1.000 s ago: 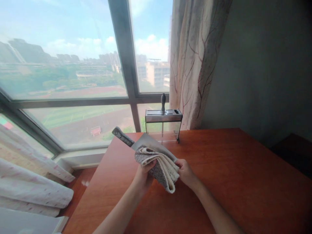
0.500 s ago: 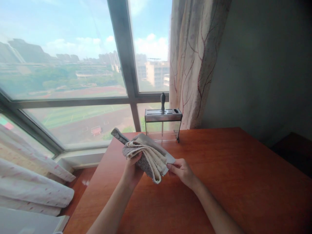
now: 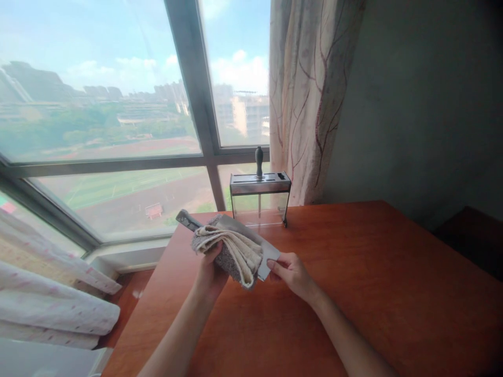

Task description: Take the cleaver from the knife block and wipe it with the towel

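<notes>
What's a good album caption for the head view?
Left hand holding a folded cloth against a knife, right hand pinching the blade's end, over a brown table.

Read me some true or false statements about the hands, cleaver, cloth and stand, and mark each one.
1. The left hand holds a folded cloth. True.
2. The cleaver is slotted into the stand. False: it is outside the stand, the cloth against its blade.
3. A dark grip rises above the stand. True.
4. The right hand holds the cleaver by its handle. False: it holds the blade's opposite end.
</notes>
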Demonstrator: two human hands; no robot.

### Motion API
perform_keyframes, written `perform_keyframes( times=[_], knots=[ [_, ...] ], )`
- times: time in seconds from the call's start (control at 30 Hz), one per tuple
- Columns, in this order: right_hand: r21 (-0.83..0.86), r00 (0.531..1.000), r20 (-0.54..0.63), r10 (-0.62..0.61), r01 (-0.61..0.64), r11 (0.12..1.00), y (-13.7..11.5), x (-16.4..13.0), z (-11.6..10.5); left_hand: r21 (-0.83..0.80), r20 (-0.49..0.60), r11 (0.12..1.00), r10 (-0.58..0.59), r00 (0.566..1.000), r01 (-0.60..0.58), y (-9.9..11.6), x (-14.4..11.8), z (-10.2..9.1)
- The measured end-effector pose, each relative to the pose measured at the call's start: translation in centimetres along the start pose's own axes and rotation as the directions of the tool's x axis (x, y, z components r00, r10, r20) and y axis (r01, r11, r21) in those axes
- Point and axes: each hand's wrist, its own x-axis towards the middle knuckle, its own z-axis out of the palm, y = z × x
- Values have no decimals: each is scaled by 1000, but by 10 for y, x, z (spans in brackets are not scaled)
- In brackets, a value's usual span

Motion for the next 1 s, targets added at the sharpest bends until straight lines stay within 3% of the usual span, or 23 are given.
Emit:
perform_keyframes(
  times=[0.23,0.47,0.8,1.0],
  knots=[
    [59,991,-136,-13,22,998,3,4,6,-12,7,1000,-1,1000,1,-5,-3,3],
    [75,999,-49,15,-11,997,6,3,21,-132,-62,991,30,998,-38,2,1,4],
    [163,994,-75,80,-67,984,4,2,26,-202,-99,976,57,993,-77,7,3,7],
    [173,997,-60,53,-42,984,12,4,32,-205,-110,978,22,994,-45,3,0,11]
  ],
)
